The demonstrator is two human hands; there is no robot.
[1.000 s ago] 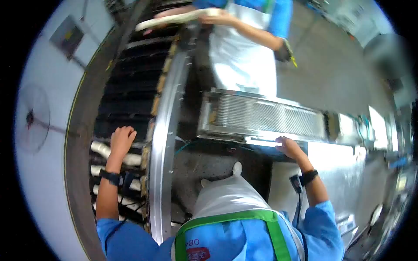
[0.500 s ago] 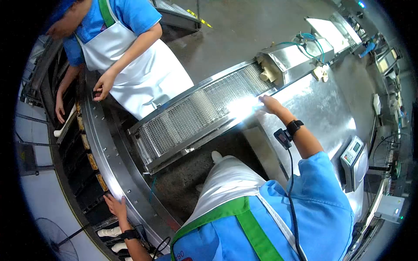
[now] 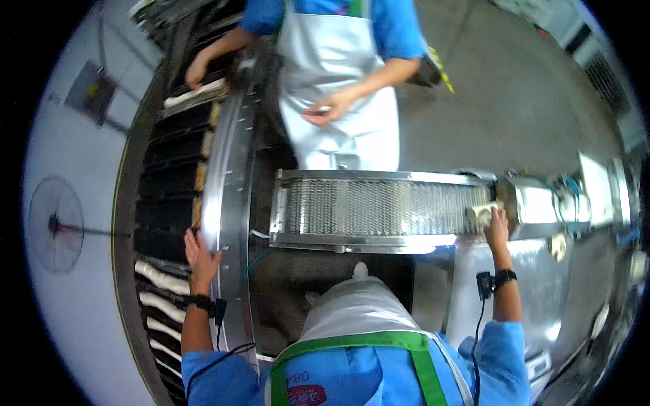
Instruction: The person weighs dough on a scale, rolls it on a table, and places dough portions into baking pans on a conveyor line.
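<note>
Pale and soft-looking, a short thick piece (image 3: 478,214) lies at the right end of the steel mesh belt (image 3: 379,206), just before a metal housing (image 3: 533,201). The person's right hand (image 3: 497,233) reaches its right side with fingers partly bent; whether they grip it or only touch it cannot be told. The left hand (image 3: 200,260) is spread, apparently holding nothing, between the dark slots (image 3: 168,183) and the steel rail (image 3: 215,183). A light hold across the piece's width would probably spare it stretching or tearing, and fingertips are best kept clear of the housing.

Pale strips (image 3: 162,277) lie across the near slots at left. At right, a shiny steel surface (image 3: 521,287) carries a pale lump (image 3: 558,247). A co-worker (image 3: 328,40) in an apron stands on the belt's far side; grey floor (image 3: 501,101) spreads beyond, and a fan (image 3: 54,223) stands far left.
</note>
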